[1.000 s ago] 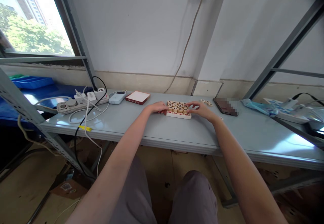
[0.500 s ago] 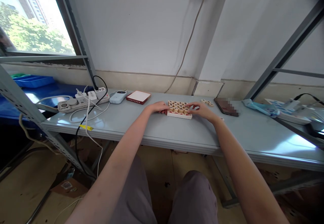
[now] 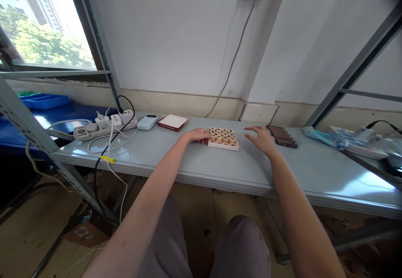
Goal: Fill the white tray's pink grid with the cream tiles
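A small white box on the table holds rows of round Chinese chess pieces with dark characters on top. My left hand grips the box at its left edge, fingers curled at the side. To the right of the box, apart from it, my right hand hovers low over the table with fingers spread and nothing seen in them. The loose pieces near that hand are hidden behind it.
A red-edged box lid lies to the left, beside a light blue power bank and a power strip with tangled cables. A dark phone and a blue plastic packet are on the right.
My right hand has moved right, off the pieces in the box, and its fingers have spread. It now covers the loose pieces. My left hand stays at the box.
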Demonstrator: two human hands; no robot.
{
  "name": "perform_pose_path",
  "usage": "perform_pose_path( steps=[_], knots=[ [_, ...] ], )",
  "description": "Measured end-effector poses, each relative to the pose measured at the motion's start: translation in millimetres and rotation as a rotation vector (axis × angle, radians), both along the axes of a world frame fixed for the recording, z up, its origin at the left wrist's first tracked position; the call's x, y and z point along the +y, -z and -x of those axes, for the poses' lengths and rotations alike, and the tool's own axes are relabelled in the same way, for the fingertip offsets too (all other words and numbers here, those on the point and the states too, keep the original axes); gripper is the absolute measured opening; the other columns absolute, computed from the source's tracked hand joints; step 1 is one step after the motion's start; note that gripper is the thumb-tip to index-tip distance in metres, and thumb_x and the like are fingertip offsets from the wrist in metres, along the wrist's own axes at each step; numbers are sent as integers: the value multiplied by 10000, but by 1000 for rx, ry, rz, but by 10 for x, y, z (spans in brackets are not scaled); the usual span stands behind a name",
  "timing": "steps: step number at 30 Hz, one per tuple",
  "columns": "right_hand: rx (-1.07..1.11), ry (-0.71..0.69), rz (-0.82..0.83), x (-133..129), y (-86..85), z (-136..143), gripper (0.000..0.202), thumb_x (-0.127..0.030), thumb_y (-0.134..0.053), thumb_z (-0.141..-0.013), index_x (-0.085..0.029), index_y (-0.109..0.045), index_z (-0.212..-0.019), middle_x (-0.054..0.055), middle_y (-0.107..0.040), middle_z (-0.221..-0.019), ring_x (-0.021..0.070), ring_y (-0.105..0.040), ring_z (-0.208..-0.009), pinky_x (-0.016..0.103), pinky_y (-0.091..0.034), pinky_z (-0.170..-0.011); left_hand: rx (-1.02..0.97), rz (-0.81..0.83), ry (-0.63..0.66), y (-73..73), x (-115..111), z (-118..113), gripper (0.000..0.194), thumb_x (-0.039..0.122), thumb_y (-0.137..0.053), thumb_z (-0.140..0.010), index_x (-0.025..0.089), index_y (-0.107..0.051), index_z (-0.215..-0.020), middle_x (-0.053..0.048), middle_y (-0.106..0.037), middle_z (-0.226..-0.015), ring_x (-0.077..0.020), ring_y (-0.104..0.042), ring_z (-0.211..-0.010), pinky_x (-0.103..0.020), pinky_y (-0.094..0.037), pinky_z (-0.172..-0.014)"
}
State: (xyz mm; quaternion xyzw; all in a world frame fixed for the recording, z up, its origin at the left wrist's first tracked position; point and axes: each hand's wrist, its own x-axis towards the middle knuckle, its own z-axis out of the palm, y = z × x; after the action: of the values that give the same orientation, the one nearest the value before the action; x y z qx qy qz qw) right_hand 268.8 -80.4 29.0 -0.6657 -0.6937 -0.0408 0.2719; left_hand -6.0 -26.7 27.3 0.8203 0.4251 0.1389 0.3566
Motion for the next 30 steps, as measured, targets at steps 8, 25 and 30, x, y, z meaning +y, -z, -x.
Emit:
perform_pose_path(
  steps=[8,25,30],
  knots=[
    [-311,247,174,-307,359,68,400,-41,-271,-803,-24,-553,-1087,250,-531,-1072,317,-471,-1052,419,-401,-797,-7,-40,-53,26,-5,-21,333,397,-495,-722,138,-533,-516,-16,-498,-477,-84,-397,-425,-226,-300,-451],
    [186,-392,-160,-82,29,703,306,-419,-506,-793,-213,-586,-1004,70,-639,-956,212,-574,-849,344,-423,-752,-1,10,-6,30,35,-35,355,419,-495,-742,129,-581,-557,2,-471,-454,-74,-365,-400,-222,-265,-419],
    [-41,-423,-204,-148,125,962,272,-414,-486,-822,-240,-626,-977,61,-606,-1015,227,-536,-955,351,-373,-794,-12,16,39,11,10,-20,335,413,-497,-735,135,-586,-569,10,-464,-474,-73,-371,-415,-222,-270,-428]
  ],
)
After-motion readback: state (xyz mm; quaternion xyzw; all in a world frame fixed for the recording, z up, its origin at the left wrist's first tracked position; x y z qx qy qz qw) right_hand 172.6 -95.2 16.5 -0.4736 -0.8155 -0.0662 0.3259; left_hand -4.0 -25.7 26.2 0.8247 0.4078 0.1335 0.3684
